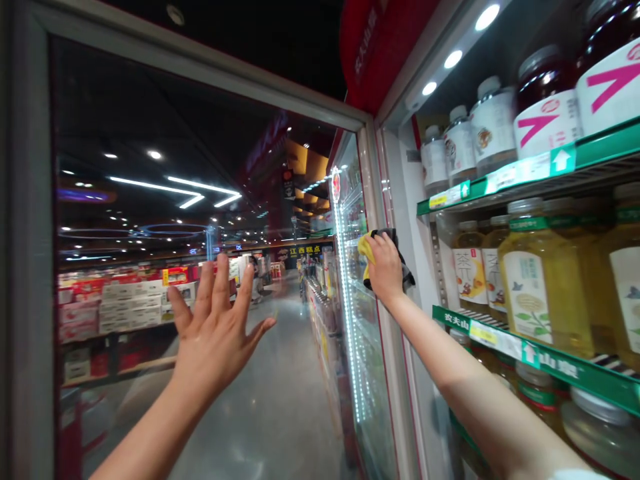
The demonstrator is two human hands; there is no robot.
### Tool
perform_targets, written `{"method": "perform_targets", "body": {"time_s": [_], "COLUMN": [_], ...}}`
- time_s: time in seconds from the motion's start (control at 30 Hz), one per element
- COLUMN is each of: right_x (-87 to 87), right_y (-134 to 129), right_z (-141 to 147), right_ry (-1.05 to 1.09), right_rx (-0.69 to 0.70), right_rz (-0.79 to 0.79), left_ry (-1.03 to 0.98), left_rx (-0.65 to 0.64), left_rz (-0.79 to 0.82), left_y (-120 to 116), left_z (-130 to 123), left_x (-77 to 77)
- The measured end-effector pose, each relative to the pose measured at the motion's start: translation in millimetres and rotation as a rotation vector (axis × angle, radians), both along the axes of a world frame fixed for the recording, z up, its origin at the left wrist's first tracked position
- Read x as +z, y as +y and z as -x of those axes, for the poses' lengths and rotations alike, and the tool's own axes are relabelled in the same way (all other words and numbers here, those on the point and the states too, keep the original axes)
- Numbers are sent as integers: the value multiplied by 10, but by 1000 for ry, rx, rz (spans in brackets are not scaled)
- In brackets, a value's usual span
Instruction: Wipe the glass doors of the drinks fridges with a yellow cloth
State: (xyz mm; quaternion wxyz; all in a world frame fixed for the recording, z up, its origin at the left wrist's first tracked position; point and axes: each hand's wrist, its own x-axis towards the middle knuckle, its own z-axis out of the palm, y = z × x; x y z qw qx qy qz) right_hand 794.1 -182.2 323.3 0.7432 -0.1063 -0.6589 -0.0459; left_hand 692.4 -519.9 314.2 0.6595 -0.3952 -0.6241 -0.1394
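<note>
My left hand [217, 323] is raised with its fingers spread, palm toward the glass door [135, 200] of a drinks fridge. It holds nothing; whether it touches the pane I cannot tell. My right hand [385, 267] grips a yellow and dark grey cloth [407, 270] near the hinge side of the door, close to the pale door frame [377, 180]. Fingers and thumb are bent over the bunched cloth, which partly hides behind them.
Fridge shelves on the right hold bottled drinks, such as a large yellow-green tea bottle [525, 287]. A green price rail [595, 157] edges the upper shelf. Stacked white boxes [133, 303] and a grey aisle floor [265, 407] show through the glass.
</note>
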Motion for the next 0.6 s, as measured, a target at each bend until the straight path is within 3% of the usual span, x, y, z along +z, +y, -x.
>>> {"method": "perform_targets", "body": {"time_s": [0.07, 0.2, 0.27, 0.3, 0.37, 0.43, 0.6], "right_x": [296, 1056, 1272, 1296, 1157, 794, -587], "right_y": [87, 209, 223, 217, 179, 119, -24], "right_z": [36, -12, -31, -34, -30, -22, 17], "right_ry": [2, -11, -20, -29, -53, -80, -89], "right_rx": [-6, -21, -46, -67, -119, -170, -230], "right_rz": [-4, -7, -6, -5, 3, 16, 2], "left_ry": [-32, -51, -30, -22, -16, -13, -7], "left_rx": [4, -35, -65, -77, -94, -105, -136], "left_rz": [37, 121, 144, 150, 152, 151, 165], "left_y": [27, 203, 332, 395, 500, 567, 554], "left_z": [-59, -194, -224, -229, -225, -220, -259], "left_x": [-12, -44, -77, -102, -169, -256, -490]}}
